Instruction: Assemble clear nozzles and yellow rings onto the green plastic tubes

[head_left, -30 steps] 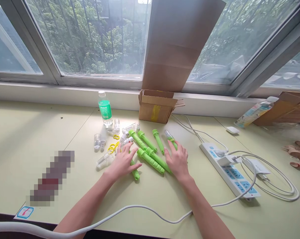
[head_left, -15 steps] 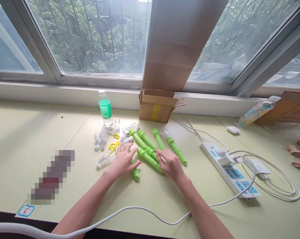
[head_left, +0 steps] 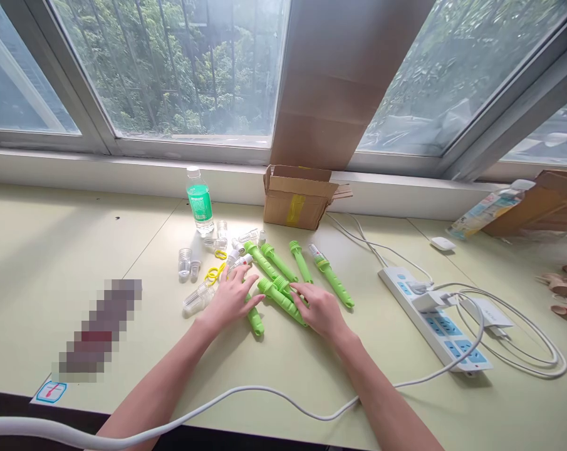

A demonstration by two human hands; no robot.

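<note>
Several bright green ridged plastic tubes with threaded ends lie in a loose cluster before me. My left hand (head_left: 231,294) is open, its fingers spread over a green tube (head_left: 255,322) and beside some clear caps. My right hand (head_left: 319,308) has its fingers bent and closed on a green plastic tube (head_left: 281,285) in the middle; its palm hides part of that tube. Just in front of it lies another green tube (head_left: 278,299). One tube with a clear cap (head_left: 334,280) is at the right of the group. A yellow ring-shaped piece (head_left: 214,274) lies near my left fingertips.
Clear plastic caps (head_left: 185,263) lie left of the tubes. A bottle with a green label (head_left: 200,203) and a cardboard box (head_left: 295,203) stand at the back. A power strip (head_left: 433,322) with plugs is to the right. A white cable (head_left: 245,389) crosses the front.
My right hand has shifted slightly left, and the middle tubes have slid a little with it. My left hand has lowered slightly, still spread. The view has tilted a bit.
</note>
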